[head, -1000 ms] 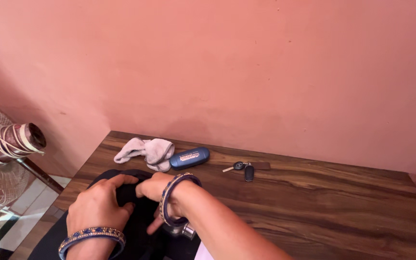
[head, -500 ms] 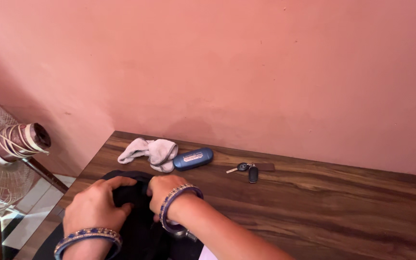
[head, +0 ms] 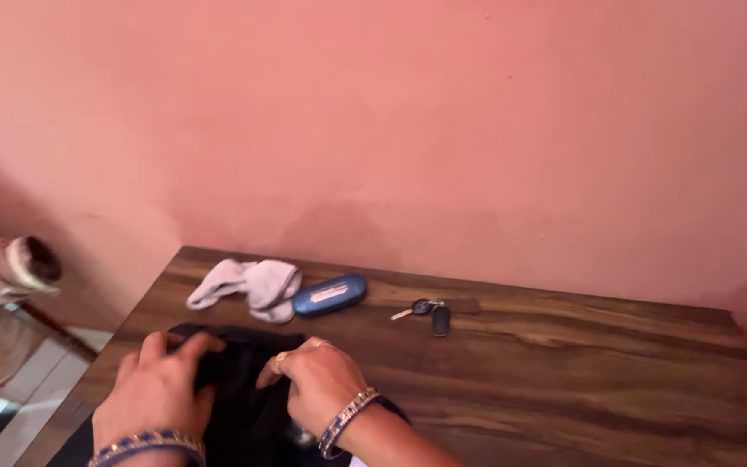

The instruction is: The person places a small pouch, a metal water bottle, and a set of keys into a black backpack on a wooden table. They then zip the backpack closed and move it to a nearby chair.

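Observation:
A black garment (head: 239, 380) lies bunched at the near left of the wooden table (head: 564, 363). My left hand (head: 156, 389) rests on its left side with the fingers curled over the cloth. My right hand (head: 320, 385) grips the cloth just to the right, thumb tucked into a fold. Both wrists wear blue and gold bangles. The lower part of the garment runs out of view at the bottom edge.
Behind the garment lie a crumpled grey sock (head: 248, 284), a blue oblong case (head: 329, 294) and a key with a black fob (head: 430, 313). A pink wall backs the table. A fan with a taped hub (head: 6, 268) stands at the left, over a tiled floor.
My right hand has turned and slid back toward me on the cloth, so the bangles sit lower. The view has shifted slightly and blurred; the left hand stays on the garment.

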